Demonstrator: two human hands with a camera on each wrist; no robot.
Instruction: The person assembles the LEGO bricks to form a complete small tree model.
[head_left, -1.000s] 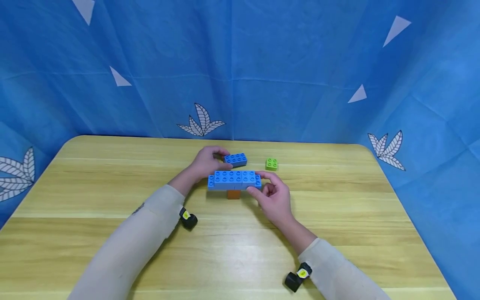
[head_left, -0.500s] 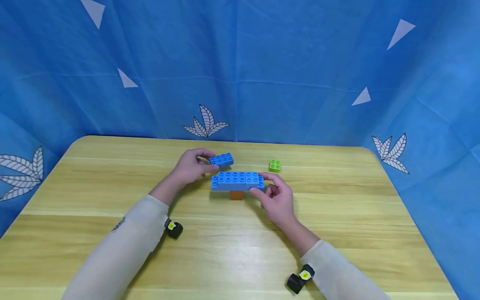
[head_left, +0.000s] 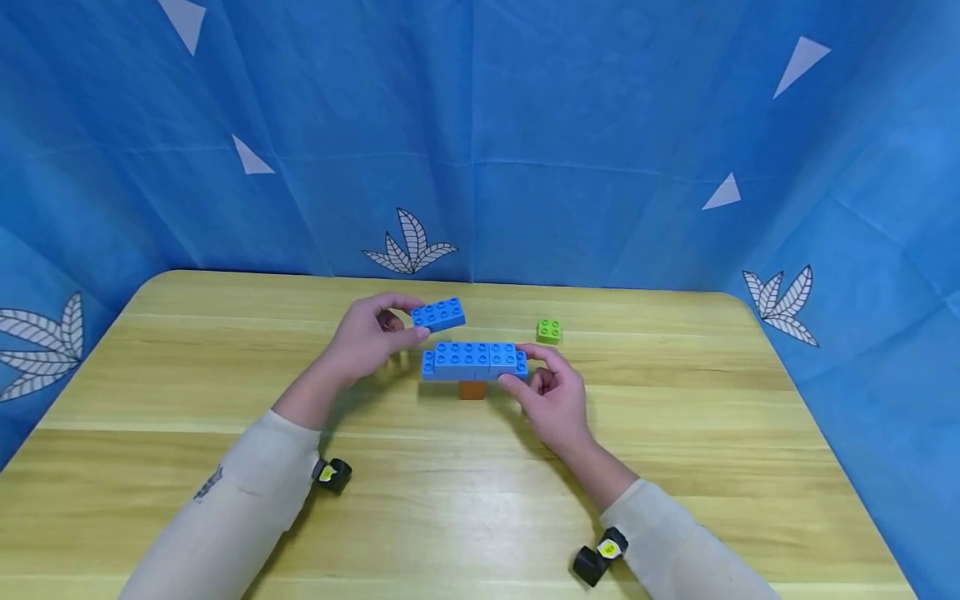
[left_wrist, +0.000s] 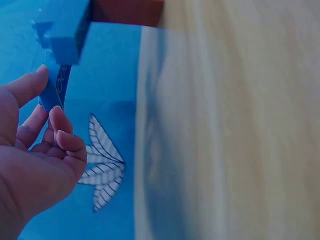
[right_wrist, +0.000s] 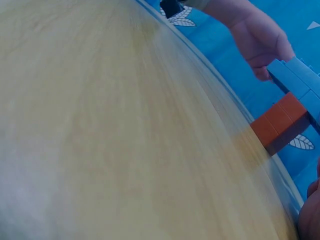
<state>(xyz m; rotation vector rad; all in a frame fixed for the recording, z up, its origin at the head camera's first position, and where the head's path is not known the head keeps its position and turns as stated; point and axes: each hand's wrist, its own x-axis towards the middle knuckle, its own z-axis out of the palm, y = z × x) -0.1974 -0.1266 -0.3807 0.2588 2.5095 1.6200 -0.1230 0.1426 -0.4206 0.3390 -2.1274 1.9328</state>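
My left hand (head_left: 367, 337) pinches a loose blue building block (head_left: 438, 314) by its left end, between thumb and fingers. The block is held above the table, studs up and slightly tilted, just behind a built piece. That built piece is a two-layer bar of blue blocks (head_left: 471, 360) on an orange block column (head_left: 472, 390), which stands on the table. In the right wrist view the orange column (right_wrist: 281, 121) shows stacked blocks beneath the blue bar. My right hand (head_left: 555, 396) grips the bar's right end with thumb in front and index finger behind.
A small green block (head_left: 549, 331) lies on the wooden table (head_left: 675, 392) behind and right of the bar. A blue patterned cloth (head_left: 585, 125) hangs along the table's far edge. Black wrist devices are strapped at both sleeves.
My left hand has lifted the loose blue block off the table and drawn it left and toward me. The right hand keeps its grip on the bar. The view has shifted slightly.
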